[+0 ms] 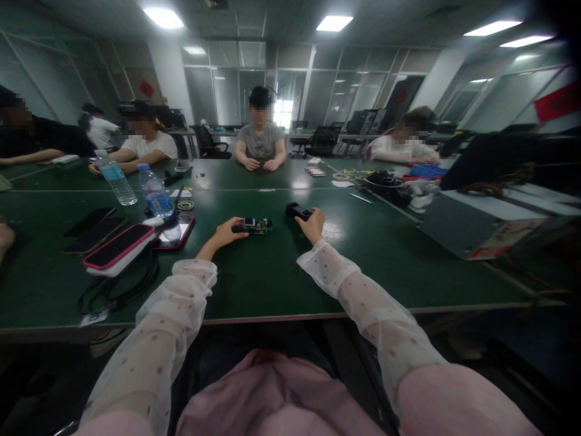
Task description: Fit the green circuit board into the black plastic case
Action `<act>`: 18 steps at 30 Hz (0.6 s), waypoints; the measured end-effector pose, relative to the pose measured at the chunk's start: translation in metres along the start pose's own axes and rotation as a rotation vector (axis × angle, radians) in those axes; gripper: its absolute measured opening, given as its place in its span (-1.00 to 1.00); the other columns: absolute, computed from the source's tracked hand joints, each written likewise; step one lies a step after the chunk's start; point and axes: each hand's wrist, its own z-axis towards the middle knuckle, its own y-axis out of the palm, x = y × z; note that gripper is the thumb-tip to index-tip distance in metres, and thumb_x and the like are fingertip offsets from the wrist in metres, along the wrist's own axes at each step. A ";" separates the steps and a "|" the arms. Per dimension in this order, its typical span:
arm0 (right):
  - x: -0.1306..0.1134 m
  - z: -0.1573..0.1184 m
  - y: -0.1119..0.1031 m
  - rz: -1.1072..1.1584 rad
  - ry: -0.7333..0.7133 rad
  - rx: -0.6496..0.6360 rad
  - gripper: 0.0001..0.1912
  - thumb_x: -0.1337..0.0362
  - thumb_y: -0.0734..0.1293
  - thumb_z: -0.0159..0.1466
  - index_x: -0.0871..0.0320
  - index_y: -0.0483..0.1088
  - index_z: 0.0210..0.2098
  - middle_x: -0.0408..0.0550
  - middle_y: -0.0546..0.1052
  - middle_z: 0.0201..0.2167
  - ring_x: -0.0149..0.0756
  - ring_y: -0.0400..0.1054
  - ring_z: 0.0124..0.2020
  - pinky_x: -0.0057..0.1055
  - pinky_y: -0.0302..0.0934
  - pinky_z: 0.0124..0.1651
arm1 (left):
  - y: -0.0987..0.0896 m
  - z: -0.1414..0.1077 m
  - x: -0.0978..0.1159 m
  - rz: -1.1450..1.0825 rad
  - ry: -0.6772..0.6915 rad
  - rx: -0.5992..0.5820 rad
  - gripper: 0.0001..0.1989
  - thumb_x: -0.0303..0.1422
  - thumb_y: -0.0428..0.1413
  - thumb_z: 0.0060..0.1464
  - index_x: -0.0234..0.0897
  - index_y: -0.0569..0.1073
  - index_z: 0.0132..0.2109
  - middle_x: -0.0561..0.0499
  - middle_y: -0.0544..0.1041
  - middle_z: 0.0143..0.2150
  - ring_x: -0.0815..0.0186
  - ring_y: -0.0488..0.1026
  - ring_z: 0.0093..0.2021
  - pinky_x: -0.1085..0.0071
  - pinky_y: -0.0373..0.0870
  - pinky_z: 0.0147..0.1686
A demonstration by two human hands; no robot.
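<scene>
My left hand (228,232) grips the left end of a green circuit board (261,227) that carries a small square screen, with fingers and thumb closed about its edge. To the right, my right hand (312,225) is wrapped round the near end of a black rectangular case (298,211) with openings or buttons on top, too small to make out. A gap of green tabletop lies between the board and the case. Both hands are at or just above the table; I cannot tell whether either thing rests on it.
On the left are two bottles (157,192), a pink-edged pouch (120,247), phones (175,232) and black cables. A metal box (481,221) and a heap of cables (389,181) stand right. A thin metal tool (362,198) lies on the table (272,284). Several people sit around.
</scene>
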 end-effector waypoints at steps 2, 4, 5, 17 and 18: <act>0.002 0.001 0.001 -0.014 -0.009 0.007 -0.39 0.17 0.45 0.01 0.22 0.18 -0.03 0.24 0.30 -0.02 0.10 0.19 0.06 0.04 0.11 0.12 | 0.000 0.000 0.000 -0.003 0.026 -0.005 -0.39 -0.13 0.27 -0.08 -0.14 0.33 0.12 -0.07 0.51 0.07 0.13 0.45 0.09 0.15 0.26 0.12; 0.004 0.002 0.002 -0.036 -0.015 -0.002 -0.43 0.18 0.45 0.02 0.23 0.20 -0.06 0.24 0.32 -0.04 0.08 0.21 0.05 0.02 0.12 0.11 | -0.001 -0.001 0.001 0.002 0.036 -0.005 -0.39 -0.13 0.27 -0.07 -0.13 0.33 0.12 -0.06 0.52 0.06 0.14 0.45 0.09 0.16 0.26 0.11; 0.005 0.002 0.003 -0.040 -0.018 -0.006 -0.45 0.19 0.45 0.02 0.23 0.20 -0.08 0.23 0.33 -0.05 0.08 0.22 0.04 0.01 0.13 0.11 | -0.001 -0.001 0.001 0.004 0.035 -0.005 -0.40 -0.13 0.27 -0.07 -0.13 0.33 0.12 -0.06 0.52 0.06 0.14 0.45 0.08 0.15 0.26 0.11; 0.004 0.008 0.008 0.160 -0.040 -0.055 -0.49 0.21 0.44 0.03 0.22 0.28 -0.06 0.15 0.44 -0.10 -0.03 0.34 -0.06 -0.04 0.21 0.07 | 0.000 0.000 -0.002 -0.004 0.051 0.006 -0.40 -0.13 0.27 -0.08 -0.14 0.35 0.11 -0.05 0.53 0.04 0.15 0.47 0.06 0.17 0.28 0.11; -0.001 0.007 0.009 0.227 -0.067 -0.079 -0.48 0.18 0.44 0.04 0.21 0.28 -0.05 0.14 0.44 -0.10 -0.04 0.35 -0.06 -0.05 0.22 0.07 | 0.000 0.000 -0.001 -0.004 0.051 0.008 -0.41 -0.13 0.27 -0.08 -0.14 0.35 0.11 -0.05 0.52 0.05 0.15 0.47 0.06 0.16 0.28 0.11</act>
